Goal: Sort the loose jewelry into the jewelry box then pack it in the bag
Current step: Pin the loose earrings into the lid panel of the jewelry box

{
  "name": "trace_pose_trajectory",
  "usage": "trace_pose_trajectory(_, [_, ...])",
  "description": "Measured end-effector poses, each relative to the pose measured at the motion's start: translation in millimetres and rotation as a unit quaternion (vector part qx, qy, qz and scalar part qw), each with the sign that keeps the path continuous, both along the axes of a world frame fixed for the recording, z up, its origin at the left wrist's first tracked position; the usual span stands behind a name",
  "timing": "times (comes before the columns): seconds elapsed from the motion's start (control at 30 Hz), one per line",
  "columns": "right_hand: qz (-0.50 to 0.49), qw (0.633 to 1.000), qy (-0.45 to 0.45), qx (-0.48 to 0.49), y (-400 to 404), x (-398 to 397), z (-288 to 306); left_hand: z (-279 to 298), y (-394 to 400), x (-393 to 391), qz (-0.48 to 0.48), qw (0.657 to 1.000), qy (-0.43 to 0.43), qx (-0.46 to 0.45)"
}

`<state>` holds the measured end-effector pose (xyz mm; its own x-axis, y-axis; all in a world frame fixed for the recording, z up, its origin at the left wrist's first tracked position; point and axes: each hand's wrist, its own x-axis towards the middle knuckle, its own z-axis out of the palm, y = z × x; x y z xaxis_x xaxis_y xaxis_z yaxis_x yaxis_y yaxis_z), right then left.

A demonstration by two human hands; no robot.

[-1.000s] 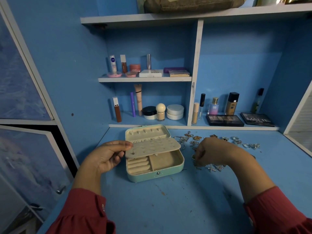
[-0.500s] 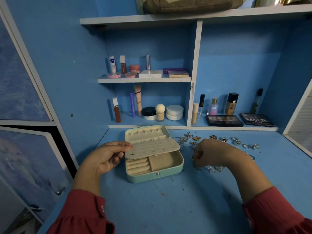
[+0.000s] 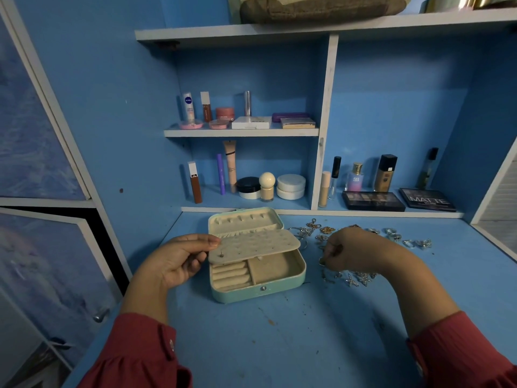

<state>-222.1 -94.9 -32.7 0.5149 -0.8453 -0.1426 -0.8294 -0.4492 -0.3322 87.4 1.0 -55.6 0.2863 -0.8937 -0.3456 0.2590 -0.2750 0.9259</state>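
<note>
Blue desk (image 3: 279,337): open jewelry box (image 3: 257,281) centre, left hand (image 3: 179,260) pinching its stiff perforated earring panel (image 3: 253,245) by the edge; right hand (image 3: 351,247) pinches something small from loose jewelry (image 3: 355,278) — light, snaggy; judge best taken singly.

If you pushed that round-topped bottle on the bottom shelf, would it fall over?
The round-topped bottle might tip fairly easily: it stands upright with a big ball cap over a narrower body. Once down, it would probably roll, since both look rounded. The jars beside it could stop it.
</note>
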Motion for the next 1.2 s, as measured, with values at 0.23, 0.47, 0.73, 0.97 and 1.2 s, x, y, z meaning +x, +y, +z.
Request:
trace_pose_trajectory(0.23, [-0.007,0.989,-0.122,-0.085,3,10,3,0,0,0,0.000,1.000,0.001,0.003])
trace_pose_trajectory(0.47, [0.057,0.958,-0.280,0.001,29,80,17,0,1,0,-0.008,1.000,-0.001,0.001])
trace_pose_trajectory(0.73, [0.065,0.971,-0.230,0.018,26,152,20,0,1,1,0.001,0.999,0.035,-0.002])
trace_pose_trajectory(0.97, [0.086,0.970,-0.227,0.032,23,160,13,-1,0,2,0.010,0.999,0.035,0.007])
trace_pose_trajectory(1.2, [0.103,0.962,-0.247,0.047,22,155,12,-1,0,3,0.014,0.999,0.035,0.010])
